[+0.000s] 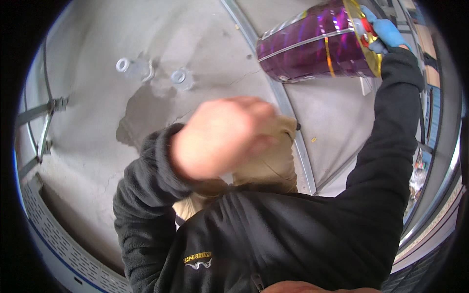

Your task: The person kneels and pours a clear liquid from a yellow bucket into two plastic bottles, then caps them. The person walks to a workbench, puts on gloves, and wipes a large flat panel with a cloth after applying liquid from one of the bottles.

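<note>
At the upper right, my right hand (386,35), in a blue glove, grips a large shiny purple tin pail (312,46) at its gold end. The pail lies tilted on its side, with that end toward my hand. Something red (366,25) shows by my fingers, but I cannot make out what it is. My bare left hand (224,134) is raised in front of my lap, blurred by motion with its fingers curled inward. Nothing plainly shows in it. Beyond it on the floor stand two clear plastic bottles (134,68) (181,78) with open necks.
A dark wet patch (144,115) spreads on the grey floor (97,146) near the bottles. A metal strip (293,117) crosses the floor. A metal frame (36,115) and a perforated metal panel (63,239) border the left side. Shelving posts (437,112) rise at the right.
</note>
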